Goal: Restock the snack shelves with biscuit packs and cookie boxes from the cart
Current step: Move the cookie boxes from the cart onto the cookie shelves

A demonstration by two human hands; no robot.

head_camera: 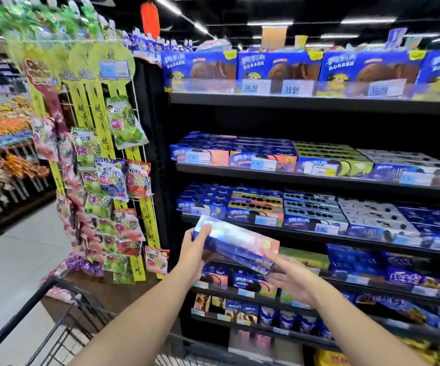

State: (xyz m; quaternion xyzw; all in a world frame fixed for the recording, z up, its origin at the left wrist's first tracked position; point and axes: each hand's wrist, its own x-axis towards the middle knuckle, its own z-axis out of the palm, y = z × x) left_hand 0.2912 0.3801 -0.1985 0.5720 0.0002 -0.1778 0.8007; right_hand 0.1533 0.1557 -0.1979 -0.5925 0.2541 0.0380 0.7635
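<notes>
The snack shelves [306, 178] fill the right half of the view, with dark tiers packed with blue cookie boxes behind clear front rails and price tags. The largest boxes stand upright on the top tier. Left of the shelves, a wire rack [134, 143] hangs on the end panel, thick with green and pink candy bags. At the near left corner is the black wire cart [63, 307]. A blue cookie box [234, 243] with a pink end is held in the air in front of the middle tiers (perhaps two boxes stacked; blur hides the seam), tilted with its left end higher. The left hand [195, 250] grips that left end, thumb on top and fingers curled beneath. The right hand [290, 277] is spread flat, its straight fingers at the box's lower right end.
</notes>
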